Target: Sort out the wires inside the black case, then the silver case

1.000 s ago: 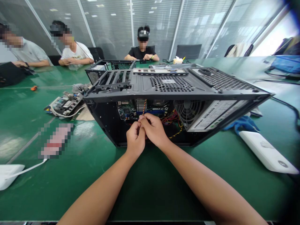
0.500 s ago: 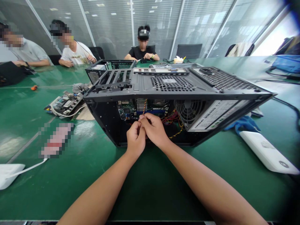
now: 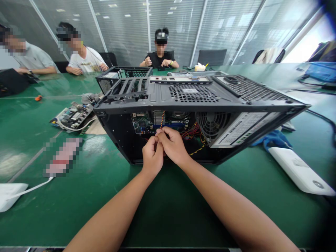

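Note:
A black computer case (image 3: 162,99) lies on the table with its open side toward me. My left hand (image 3: 153,152) and my right hand (image 3: 172,143) meet at this opening, fingertips pinched together. A thin twisted cable (image 3: 162,119) in red, yellow and black runs down into both pinches; its end is hidden by my fingers. Behind them sits a motherboard (image 3: 143,123). To the right is a power supply (image 3: 228,131) with a round fan grille and a white label. A bundle of coloured wires (image 3: 191,132) comes from it.
Left of the case lie a loose circuit board (image 3: 75,116), a blurred pink phone-like item (image 3: 64,157) and a white block with a cable (image 3: 12,196). At right are a white power bank (image 3: 299,169) and a blue cloth (image 3: 275,139). Several people sit across the green table (image 3: 105,210).
My hands stay at the same spot on the cable, with hardly any shift. Across the table, one person has raised a hand.

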A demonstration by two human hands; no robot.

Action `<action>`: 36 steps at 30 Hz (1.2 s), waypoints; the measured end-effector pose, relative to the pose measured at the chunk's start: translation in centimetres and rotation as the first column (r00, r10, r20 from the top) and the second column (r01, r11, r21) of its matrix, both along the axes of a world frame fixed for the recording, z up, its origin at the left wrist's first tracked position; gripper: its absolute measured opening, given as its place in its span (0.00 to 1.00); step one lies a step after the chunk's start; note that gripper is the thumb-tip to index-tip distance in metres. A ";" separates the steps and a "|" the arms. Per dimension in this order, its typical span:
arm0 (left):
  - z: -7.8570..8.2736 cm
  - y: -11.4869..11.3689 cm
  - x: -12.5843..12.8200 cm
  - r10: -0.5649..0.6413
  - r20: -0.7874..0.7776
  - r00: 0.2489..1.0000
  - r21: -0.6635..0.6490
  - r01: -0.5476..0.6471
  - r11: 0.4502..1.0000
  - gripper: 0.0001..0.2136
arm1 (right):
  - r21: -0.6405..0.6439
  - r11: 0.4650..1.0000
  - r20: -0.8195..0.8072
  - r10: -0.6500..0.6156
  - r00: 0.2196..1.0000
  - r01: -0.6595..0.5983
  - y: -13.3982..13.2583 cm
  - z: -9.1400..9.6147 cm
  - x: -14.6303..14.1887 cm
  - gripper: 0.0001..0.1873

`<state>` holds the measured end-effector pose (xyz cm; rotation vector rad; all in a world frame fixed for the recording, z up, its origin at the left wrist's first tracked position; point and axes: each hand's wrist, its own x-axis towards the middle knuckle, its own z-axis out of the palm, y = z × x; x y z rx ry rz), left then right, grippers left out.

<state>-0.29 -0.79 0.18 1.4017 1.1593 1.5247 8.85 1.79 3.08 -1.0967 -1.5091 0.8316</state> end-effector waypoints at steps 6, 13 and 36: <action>0.0 0.0 0.1 -0.005 0.018 1.000 -0.001 0.005 1.000 0.10 | -0.003 1.000 -0.004 0.009 1.000 -0.009 -0.1 0.1 0.0 0.19; -0.1 0.0 0.1 -0.007 0.016 1.000 0.005 0.007 1.000 0.10 | -0.020 1.000 -0.012 0.010 1.000 -0.010 -0.1 0.0 0.0 0.19; -0.2 0.0 0.1 -0.025 0.022 0.999 -0.006 0.025 1.000 0.12 | -0.021 1.000 -0.031 0.010 0.999 -0.011 -0.1 -0.2 0.0 0.18</action>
